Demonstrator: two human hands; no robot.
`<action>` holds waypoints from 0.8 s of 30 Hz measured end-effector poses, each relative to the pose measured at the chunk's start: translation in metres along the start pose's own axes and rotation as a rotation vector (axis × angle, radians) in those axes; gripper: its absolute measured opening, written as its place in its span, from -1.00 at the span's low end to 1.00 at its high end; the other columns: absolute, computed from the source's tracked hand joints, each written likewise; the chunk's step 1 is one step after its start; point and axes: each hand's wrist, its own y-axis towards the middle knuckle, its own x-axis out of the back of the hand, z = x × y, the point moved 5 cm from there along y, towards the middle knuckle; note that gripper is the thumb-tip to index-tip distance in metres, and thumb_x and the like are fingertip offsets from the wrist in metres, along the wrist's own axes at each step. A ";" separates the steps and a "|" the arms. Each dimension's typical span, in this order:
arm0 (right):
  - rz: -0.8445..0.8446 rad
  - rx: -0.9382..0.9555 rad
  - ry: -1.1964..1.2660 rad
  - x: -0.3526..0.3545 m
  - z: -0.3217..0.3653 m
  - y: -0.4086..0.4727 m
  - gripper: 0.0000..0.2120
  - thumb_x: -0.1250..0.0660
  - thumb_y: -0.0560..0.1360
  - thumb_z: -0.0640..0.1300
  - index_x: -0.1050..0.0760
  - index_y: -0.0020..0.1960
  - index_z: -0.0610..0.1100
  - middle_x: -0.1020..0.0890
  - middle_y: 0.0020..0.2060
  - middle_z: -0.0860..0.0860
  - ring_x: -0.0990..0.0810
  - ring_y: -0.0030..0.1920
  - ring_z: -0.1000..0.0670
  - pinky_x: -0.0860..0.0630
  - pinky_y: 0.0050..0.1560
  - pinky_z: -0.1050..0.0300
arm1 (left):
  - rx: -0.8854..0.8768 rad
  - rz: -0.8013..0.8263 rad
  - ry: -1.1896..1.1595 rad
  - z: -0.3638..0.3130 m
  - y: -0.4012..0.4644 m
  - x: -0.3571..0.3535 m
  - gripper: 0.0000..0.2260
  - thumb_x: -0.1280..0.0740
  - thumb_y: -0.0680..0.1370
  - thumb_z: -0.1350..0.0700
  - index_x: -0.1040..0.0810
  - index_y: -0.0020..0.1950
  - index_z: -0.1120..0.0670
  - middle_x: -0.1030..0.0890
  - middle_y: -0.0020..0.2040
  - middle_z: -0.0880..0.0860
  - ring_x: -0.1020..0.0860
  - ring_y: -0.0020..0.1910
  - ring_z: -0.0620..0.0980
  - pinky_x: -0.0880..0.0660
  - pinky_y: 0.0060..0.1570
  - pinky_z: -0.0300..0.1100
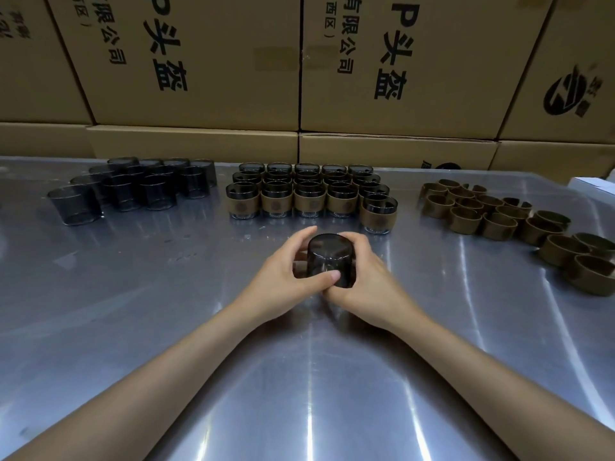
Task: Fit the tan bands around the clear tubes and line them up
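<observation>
A dark smoky clear tube stands upside down at the middle of the metal table. My left hand grips its left side, thumb across the front. My right hand grips its right side, fingers curled round it. Any tan band on this tube is hidden by my fingers. Several banded tubes stand in rows just behind. Bare tubes cluster at the far left. Loose tan bands lie scattered at the right.
Stacked cardboard boxes with printed characters form a wall along the table's far edge. A white object shows at the right edge. My forearms stretch across the near half of the table.
</observation>
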 end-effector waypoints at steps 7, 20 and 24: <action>-0.465 -0.043 0.031 0.053 -0.025 0.004 -0.71 -0.23 0.42 -0.19 -0.45 0.14 -0.02 -0.49 0.11 0.04 -0.31 0.24 0.06 -0.19 0.04 0.42 | 0.060 -0.038 -0.134 -0.006 -0.002 0.003 -0.32 -0.31 0.33 -0.26 -0.33 0.43 -0.11 -0.46 0.19 -0.31 -0.43 0.06 -0.57 -0.36 0.00 -0.60; -0.422 -0.433 -0.706 0.113 -0.101 0.047 -0.58 -0.14 0.58 -0.24 -0.29 0.43 -0.21 -0.28 0.47 -0.12 -0.23 0.40 -0.21 -0.30 0.27 -0.11 | 0.066 -0.035 -0.119 -0.004 0.000 0.003 -0.45 -0.26 0.36 -0.26 -0.38 0.32 -0.14 -0.48 0.21 -0.28 -0.42 0.16 -0.49 -0.38 0.10 -0.47; -0.425 -0.472 -0.789 0.119 -0.111 0.055 -0.59 -0.19 0.55 -0.23 -0.31 0.40 -0.21 -0.36 0.40 -0.17 -0.27 0.36 -0.22 -0.30 0.26 -0.12 | 0.064 -0.035 -0.129 -0.005 -0.001 0.003 -0.48 -0.26 0.37 -0.24 -0.39 0.31 -0.15 -0.49 0.19 -0.28 -0.42 0.14 -0.51 -0.36 0.06 -0.55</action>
